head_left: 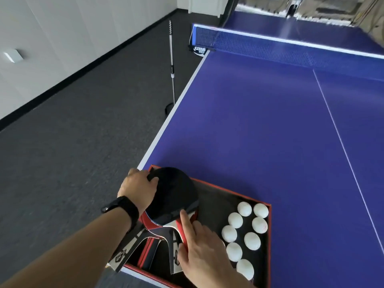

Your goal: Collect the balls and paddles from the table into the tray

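Nearest the camera, the right hand (pixel 202 254) lies over the paddle handles (pixel 145 246) at the tray's near edge, forefinger stretched onto the red blade, other fingers curled around the right-most handle; a loose grasp by the look of it. The left hand (pixel 138 189), smartwatch (pixel 121 206) on its wrist, grips the far-left rim of the top paddle (pixel 173 194), black face up, stacked on others in the tray's left part. The tray (pixel 269 235) sits on the near-left corner of the blue table (pixel 259 121); eight white balls (pixel 246 231) fill its right side. The risk, I judge: the left handle juts over the tray's near wall, so a shove could tip the stack out, or slide blades right into the balls.
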Demonstrator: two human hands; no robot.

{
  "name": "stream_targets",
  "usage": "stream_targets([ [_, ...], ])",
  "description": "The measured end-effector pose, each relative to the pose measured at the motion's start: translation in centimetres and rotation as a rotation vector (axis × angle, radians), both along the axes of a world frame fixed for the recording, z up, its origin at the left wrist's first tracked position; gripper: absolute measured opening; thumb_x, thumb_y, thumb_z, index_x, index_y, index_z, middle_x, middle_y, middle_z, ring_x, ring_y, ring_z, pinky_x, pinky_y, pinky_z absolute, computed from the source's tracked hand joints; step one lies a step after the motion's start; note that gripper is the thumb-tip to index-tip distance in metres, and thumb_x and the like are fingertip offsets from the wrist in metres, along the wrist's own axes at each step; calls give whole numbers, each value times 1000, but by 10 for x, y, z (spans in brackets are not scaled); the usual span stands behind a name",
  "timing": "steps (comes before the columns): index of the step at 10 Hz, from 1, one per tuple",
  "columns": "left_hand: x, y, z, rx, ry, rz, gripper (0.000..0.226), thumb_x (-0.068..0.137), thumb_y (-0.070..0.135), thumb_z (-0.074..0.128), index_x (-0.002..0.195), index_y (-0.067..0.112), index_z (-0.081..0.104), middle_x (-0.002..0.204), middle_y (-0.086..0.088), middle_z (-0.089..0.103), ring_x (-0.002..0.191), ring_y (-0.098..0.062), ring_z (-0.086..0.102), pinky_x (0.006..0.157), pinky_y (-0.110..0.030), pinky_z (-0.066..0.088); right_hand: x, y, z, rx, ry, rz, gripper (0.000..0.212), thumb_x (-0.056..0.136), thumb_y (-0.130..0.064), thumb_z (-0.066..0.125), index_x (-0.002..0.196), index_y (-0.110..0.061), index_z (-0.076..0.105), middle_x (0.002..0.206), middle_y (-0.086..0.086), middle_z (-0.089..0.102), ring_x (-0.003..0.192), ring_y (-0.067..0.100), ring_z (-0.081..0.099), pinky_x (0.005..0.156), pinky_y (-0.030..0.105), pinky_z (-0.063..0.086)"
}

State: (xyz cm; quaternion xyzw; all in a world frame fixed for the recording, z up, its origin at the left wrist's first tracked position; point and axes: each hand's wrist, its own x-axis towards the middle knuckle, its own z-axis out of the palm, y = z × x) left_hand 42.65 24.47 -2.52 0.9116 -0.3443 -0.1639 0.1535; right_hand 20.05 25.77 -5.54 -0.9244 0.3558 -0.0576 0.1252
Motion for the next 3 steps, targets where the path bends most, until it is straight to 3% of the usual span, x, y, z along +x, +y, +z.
stream_targets([
  [1, -8, 0, 3, 90, -38, -59, 32, 92, 36, 49, 113, 15, 58, 113, -10, 47, 107, -36, 51, 84, -49, 50, -3, 3, 0, 27, 17, 0, 76, 73, -46, 56, 143, -20, 43, 84, -3, 58, 66, 16, 56, 53, 31, 52],
  [2, -14, 5, 15, 57, -51, -110, 38, 90, 36, 48, 126, 24, 48, 121, -7, 49, 113, -33, 47, 91, -52, 45, -21, -3, 12, -73, -15, -24, 73, 74, -52, 53, 140, -22, 45, 85, -5, 59, 66, 12, 57, 52, 26, 52],
  [3, -44, 37, 21, -26, 6, -135, 41, 88, 32, 51, 129, 28, 49, 130, -2, 51, 118, -29, 47, 96, -51, 42, -34, 12, 18, 68, -154, -135, 81, 59, -47, 64, 137, -40, 40, 73, -9, 60, 53, 7, 52, 42, 21, 45],
])
